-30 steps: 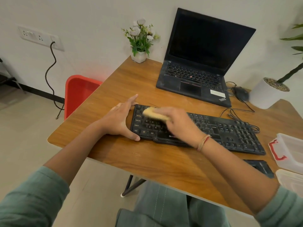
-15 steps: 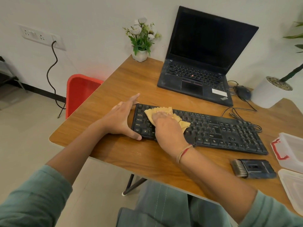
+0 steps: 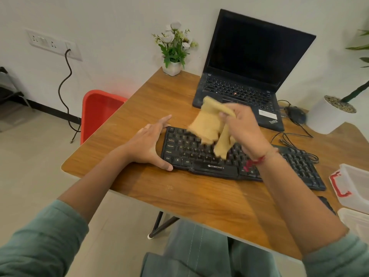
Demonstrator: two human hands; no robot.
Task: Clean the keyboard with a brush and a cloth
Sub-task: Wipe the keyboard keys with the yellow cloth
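Note:
A black keyboard (image 3: 201,156) lies across the wooden table (image 3: 199,196). My left hand (image 3: 147,144) braces its left end, thumb at the front corner and fingers along the side. My right hand (image 3: 245,128) is raised above the keys and grips a tan cloth (image 3: 209,126), which hangs loose and blurred over the keyboard's left half. Only a dark end of the brush (image 3: 327,204) shows on the table past my right forearm.
An open black laptop (image 3: 249,72) stands behind the keyboard, with a mouse (image 3: 295,113) and cables to its right. A flower pot (image 3: 173,66) sits at the far edge, a white planter (image 3: 327,116) at right. Clear plastic boxes (image 3: 355,186) lie at right; a red chair (image 3: 99,110) stands left.
My right hand has lifted the cloth off the keys and moved it up and to the right; it now dangles in the air. My left hand has stayed on the keyboard's left end.

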